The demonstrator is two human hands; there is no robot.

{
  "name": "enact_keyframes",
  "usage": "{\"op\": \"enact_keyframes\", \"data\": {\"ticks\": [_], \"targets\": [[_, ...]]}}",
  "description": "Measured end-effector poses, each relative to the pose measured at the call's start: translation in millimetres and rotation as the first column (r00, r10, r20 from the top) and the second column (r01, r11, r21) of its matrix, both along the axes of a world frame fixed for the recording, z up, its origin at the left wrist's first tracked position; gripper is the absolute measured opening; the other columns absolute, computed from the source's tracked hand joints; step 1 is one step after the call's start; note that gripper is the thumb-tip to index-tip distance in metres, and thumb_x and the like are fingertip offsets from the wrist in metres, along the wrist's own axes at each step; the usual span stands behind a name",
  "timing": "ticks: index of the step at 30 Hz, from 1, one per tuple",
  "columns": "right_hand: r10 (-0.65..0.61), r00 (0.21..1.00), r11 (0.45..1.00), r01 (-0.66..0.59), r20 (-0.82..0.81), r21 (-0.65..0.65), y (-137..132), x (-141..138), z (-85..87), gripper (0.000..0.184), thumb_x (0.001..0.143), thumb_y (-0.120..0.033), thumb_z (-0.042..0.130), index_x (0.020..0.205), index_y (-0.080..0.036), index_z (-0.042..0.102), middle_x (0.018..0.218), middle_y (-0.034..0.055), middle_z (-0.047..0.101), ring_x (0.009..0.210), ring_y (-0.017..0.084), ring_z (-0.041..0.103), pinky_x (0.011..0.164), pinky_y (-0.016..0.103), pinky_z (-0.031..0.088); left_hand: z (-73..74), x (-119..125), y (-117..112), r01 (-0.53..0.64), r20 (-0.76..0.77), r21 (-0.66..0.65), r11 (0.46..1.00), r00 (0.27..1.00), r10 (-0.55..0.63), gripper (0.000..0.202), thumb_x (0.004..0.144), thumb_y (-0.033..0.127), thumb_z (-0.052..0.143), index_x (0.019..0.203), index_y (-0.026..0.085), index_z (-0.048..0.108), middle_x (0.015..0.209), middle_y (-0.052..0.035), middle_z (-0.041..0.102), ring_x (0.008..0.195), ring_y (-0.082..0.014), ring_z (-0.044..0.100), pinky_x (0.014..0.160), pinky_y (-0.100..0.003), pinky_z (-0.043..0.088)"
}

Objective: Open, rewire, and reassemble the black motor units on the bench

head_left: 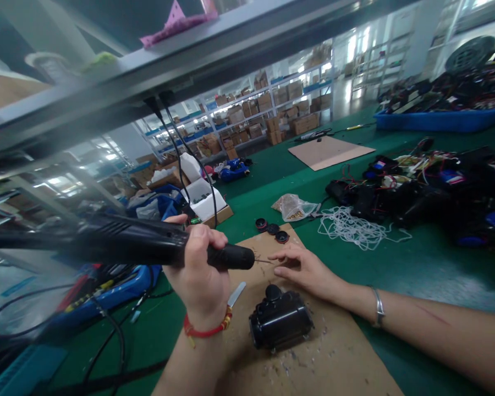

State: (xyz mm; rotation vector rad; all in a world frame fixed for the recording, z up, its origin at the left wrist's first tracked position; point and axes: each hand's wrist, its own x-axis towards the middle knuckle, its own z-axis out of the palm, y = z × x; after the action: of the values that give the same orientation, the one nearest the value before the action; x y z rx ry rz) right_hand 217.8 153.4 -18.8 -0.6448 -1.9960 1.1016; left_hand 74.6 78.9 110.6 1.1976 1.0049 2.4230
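My left hand (196,269), with a red string bracelet, is shut around a black corded electric hand tool (148,245), whose thin metal tip (264,261) points right. My right hand (301,269), with a silver bangle, lies with fingers extended on a cardboard sheet (334,357), its fingertips close to that tip. A black moulded housing (280,322) stands on the cardboard just below my right hand. A small steel blade (236,294) sticks out beside my left wrist. Several black round caps (272,229) sit at the cardboard's far edge.
The green workbench (396,275) holds a bag of small parts (292,208), tangled white cord (350,228), a heap of wired black devices (416,192) and a blue tray (441,121). A metal shelf (148,71) crosses overhead; cables hang from it.
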Motion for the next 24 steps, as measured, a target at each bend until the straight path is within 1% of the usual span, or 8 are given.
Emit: {"op": "enact_keyframes", "data": {"ticks": [1, 3, 6, 8, 12, 15, 20, 24], "targets": [[0.018, 1.0, 1.0, -0.018, -0.022, -0.015, -1, 0, 1.2, 0.023, 0.081, -0.032, 0.067, 0.102, -0.022, 0.07, 0.085, 0.0036, 0.061, 0.082, 0.019, 0.056, 0.076, 0.035, 0.044, 3.1, 3, -3, 0.017, 0.008, 0.011, 1.0, 1.0, -0.017, 0.024, 0.076, 0.015, 0.061, 0.098, 0.021, 0.052, 0.055, 0.0079, 0.049, 0.049, -0.0088, 0.046, 0.055, -0.023, 0.045], [0.039, 0.997, 0.999, -0.041, -0.062, -0.028, -3, 0, 3.7, 0.013, 0.082, -0.031, 0.066, 0.089, -0.021, 0.072, 0.08, 0.0023, 0.061, 0.079, 0.018, 0.056, 0.074, 0.034, 0.043, 7.4, 8, -8, 0.036, 0.02, 0.015, 0.999, 0.999, -0.037, 0.024, 0.076, 0.014, 0.061, 0.097, 0.021, 0.053, 0.055, 0.0076, 0.048, 0.049, -0.0085, 0.045, 0.054, -0.023, 0.045], [0.038, 0.995, 0.999, -0.04, -0.097, -0.024, -6, 1, 6.5, 0.013, 0.084, -0.029, 0.064, 0.075, -0.02, 0.068, 0.078, 0.0012, 0.062, 0.078, 0.017, 0.056, 0.075, 0.033, 0.042, 10.7, 14, -13, 0.057, 0.03, 0.01, 0.998, 0.998, -0.057, 0.022, 0.077, 0.013, 0.059, 0.096, 0.022, 0.054, 0.056, 0.0073, 0.047, 0.049, -0.0083, 0.044, 0.055, -0.023, 0.045], [0.036, 0.994, 0.999, -0.037, -0.104, -0.01, -6, 1, 7.9, 0.013, 0.084, -0.028, 0.064, 0.075, -0.021, 0.067, 0.077, 0.0009, 0.062, 0.078, 0.017, 0.056, 0.075, 0.033, 0.042, 11.9, 16, -16, 0.06, 0.028, 0.004, 0.998, 0.998, -0.06, 0.022, 0.077, 0.013, 0.058, 0.096, 0.022, 0.054, 0.057, 0.007, 0.047, 0.049, -0.0083, 0.044, 0.055, -0.023, 0.045], [0.023, 0.994, 0.998, -0.017, -0.106, 0.057, -5, 2, 9.7, 0.011, 0.081, -0.026, 0.068, 0.072, -0.02, 0.066, 0.075, 0.0004, 0.063, 0.076, 0.017, 0.056, 0.076, 0.034, 0.041, 12.5, 18, -17, 0.049, 0.026, 0.0, 0.999, 0.998, -0.049, 0.021, 0.077, 0.013, 0.058, 0.096, 0.022, 0.054, 0.057, 0.0068, 0.047, 0.048, -0.0083, 0.044, 0.053, -0.023, 0.044], [0.003, 0.996, 0.997, 0.005, -0.093, 0.079, -5, 2, 9.7, 0.011, 0.079, -0.026, 0.07, 0.071, -0.021, 0.066, 0.075, -0.0001, 0.063, 0.077, 0.017, 0.057, 0.077, 0.035, 0.041, 10.9, 18, -16, 0.064, 0.019, -0.009, 0.998, 0.998, -0.064, 0.022, 0.077, 0.013, 0.059, 0.096, 0.022, 0.053, 0.056, 0.0072, 0.047, 0.048, -0.0086, 0.044, 0.053, -0.023, 0.044], [-0.019, 0.999, 0.992, 0.024, -0.042, 0.121, -6, 3, 11.4, 0.011, 0.078, -0.027, 0.071, 0.069, -0.022, 0.066, 0.076, -0.0009, 0.065, 0.081, 0.018, 0.057, 0.083, 0.038, 0.037, 7.2, 18, -14, 0.051, -0.009, -0.016, 0.999, 0.999, -0.051, 0.025, 0.077, 0.015, 0.06, 0.099, 0.022, 0.052, 0.058, 0.0072, 0.049, 0.048, -0.0088, 0.046, 0.055, -0.024, 0.045], [-0.037, 0.999, 0.986, 0.04, -0.023, 0.16, -7, 4, 14.0, 0.013, 0.077, -0.027, 0.072, 0.068, -0.022, 0.065, 0.076, -0.0009, 0.064, 0.081, 0.018, 0.057, 0.083, 0.038, 0.036, 5.1, 17, -15, 0.063, -0.04, -0.025, 0.998, 0.997, -0.064, 0.027, 0.077, 0.012, 0.058, 0.102, 0.021, 0.051, 0.058, 0.0066, 0.05, 0.048, -0.0095, 0.047, 0.054, -0.025, 0.045]]}}
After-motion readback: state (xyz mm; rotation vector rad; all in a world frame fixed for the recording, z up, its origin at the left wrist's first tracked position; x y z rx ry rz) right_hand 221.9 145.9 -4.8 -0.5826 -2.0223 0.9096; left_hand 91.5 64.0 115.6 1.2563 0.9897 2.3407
